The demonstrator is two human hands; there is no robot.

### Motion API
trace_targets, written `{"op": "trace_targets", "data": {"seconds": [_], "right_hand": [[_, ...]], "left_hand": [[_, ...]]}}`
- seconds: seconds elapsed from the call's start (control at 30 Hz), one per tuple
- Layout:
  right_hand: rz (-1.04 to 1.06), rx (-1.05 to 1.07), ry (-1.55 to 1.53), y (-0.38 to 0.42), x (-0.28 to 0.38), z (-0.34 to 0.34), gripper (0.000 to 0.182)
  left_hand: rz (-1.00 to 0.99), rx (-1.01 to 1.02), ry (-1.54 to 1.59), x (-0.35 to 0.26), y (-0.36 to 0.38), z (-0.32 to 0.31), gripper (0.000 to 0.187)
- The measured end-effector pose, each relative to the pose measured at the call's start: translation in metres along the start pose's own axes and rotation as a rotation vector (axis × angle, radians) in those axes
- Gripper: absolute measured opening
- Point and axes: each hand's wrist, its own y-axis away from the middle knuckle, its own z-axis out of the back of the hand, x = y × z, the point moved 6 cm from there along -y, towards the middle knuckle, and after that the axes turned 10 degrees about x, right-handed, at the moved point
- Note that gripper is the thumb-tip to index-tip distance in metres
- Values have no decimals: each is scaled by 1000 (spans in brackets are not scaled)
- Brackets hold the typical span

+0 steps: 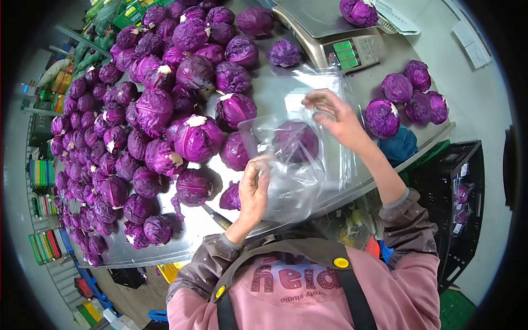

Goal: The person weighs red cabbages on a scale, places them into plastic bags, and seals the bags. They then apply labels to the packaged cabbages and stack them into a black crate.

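Note:
A clear plastic bag [291,181] lies in front of me on the metal table, and a purple cabbage [296,142] shows through its film. My left hand [254,186] is closed on the near left side of the bag, thumb pressed to the fingers. Above the bag's far right part, my right hand [334,114] has its fingers bent and parted from the thumb. More clear bags [347,159] lie flat under my right wrist. Just left of the bag rests another red cabbage [235,151].
A large heap of red cabbages [154,110] covers the table's left side. A knife [217,216] lies by the near edge. At the back stands a scale [352,50] with a cabbage [358,12] on it. Several cabbages [397,88] sit at right, above a black crate [467,209].

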Motion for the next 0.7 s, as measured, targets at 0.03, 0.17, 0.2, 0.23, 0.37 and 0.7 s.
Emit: {"op": "trace_targets", "data": {"seconds": [0.03,0.17,0.2,0.23,0.37,0.7], "right_hand": [[85,15,242,-1,13,-7,33],[193,8,532,-17,25,-20,36],[109,142,439,-21,16,-24,30],[27,276,342,-25,6,-28,24],[-186,-266,-49,-11,-34,28,17],[-163,-437,-119,30,-25,30,16]], "left_hand": [[52,12,-29,1,2,-1,8],[82,-14,-73,-8,1,-4,4],[82,-8,-78,-7,3,-2,4],[64,-11,-83,-7,5,3,5],[216,-89,20,14,22,27,13],[66,-103,7,-5,-3,9,10]]}}
